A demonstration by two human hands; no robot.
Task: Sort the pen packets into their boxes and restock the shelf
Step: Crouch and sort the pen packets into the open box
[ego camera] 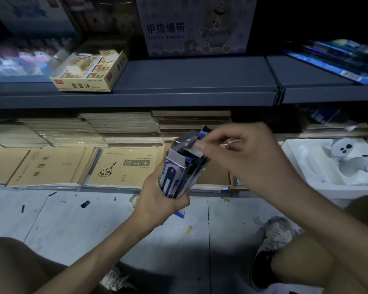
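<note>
While the person crouches before the shelving, the left hand (157, 200) grips a blue box (174, 175) from below, fingers curled round its lower end and holding it nearly upright, tilted a little to the right. Its top is open, with a grey flap (190, 143) standing up. Dark packets (192, 164) fill the box, their ends showing at the mouth above the left fingers.

The right hand (242, 153) reaches in from the right, thumb and forefinger drawn narrow at the mouth, the other fingers curled behind. They seem to pinch a blue packet (205, 132) whose tip rises just above the fingertips. Blur keeps me from telling whether they also touch the flap.

Beyond both hands, notebooks (123, 166) lie in stacks on the bottom level, left of the left fingers. A cardboard tray (212, 177) sits just behind the box. Right of the right hand lies a white tray (302, 164) with a grey cat figure.

Above the fingers runs a grey shelf (191, 77). On it, up and left, stands an open eraser carton (89, 75), a bandage carton (196, 26) directly above, and blue packs (336, 58) far right.

Below the hands, scraps litter the floor (72, 219).
</note>
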